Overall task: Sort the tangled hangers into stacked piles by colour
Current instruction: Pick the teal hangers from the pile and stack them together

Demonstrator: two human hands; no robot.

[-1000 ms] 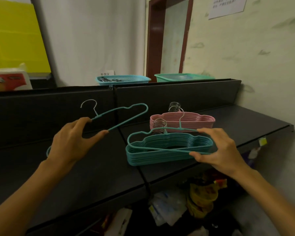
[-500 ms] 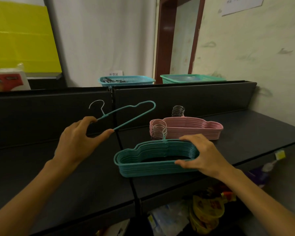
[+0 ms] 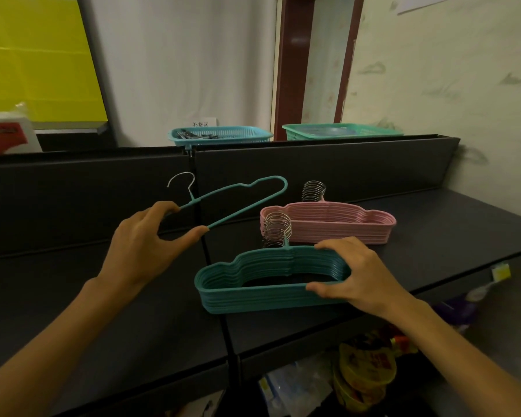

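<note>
- Two piles on black shelf [image 3: 433,236]: teal stack [image 3: 253,291] near front edge at centre; pink stack [image 3: 328,225] just behind it, at abt 1 o'clock from teal; the two look apart, gap narrow
- L hand [image 3: 142,251] holds single teal hanger [image 3: 238,203] in air, thumb + index pinching the wire; its bare metal hook [image 3: 181,180] points up at 12 o'clock; hanger's far end reaches twd 2 o'clock, above shelf, not touching either pile
- R hand [image 3: 358,275] wraps rt end of teal stack; fingers curled over back rim, thumb on front rim; hand covers that end of stack
- Teal stack's metal hooks [image 3: 278,231] bunch up at its back, at 12 o'clock; they overlap the pink stack's left end in view; pink hooks [image 3: 313,191] stand at its rear
- Vertical seam in shelf runs under left part of teal stack; black back panel [image 3: 313,167] rises behind both piles
- Beyond panel: blue basket [image 3: 220,135] at 12 o'clock w/ dark items inside, can't tell what; green basket [image 3: 340,130] at 1 o'clock; small label w/ characters behind blue one
- Yellow board [image 3: 36,61] at 10 o'clock; red-white pack [image 3: 6,136] below it; dark red door frame [image 3: 289,64] at 12-1 o'clock
- Under shelf at 5 o'clock: yellow packets [image 3: 364,371], clear plastic bags; price tag [image 3: 500,272] on shelf lip at 3 o'clock
</note>
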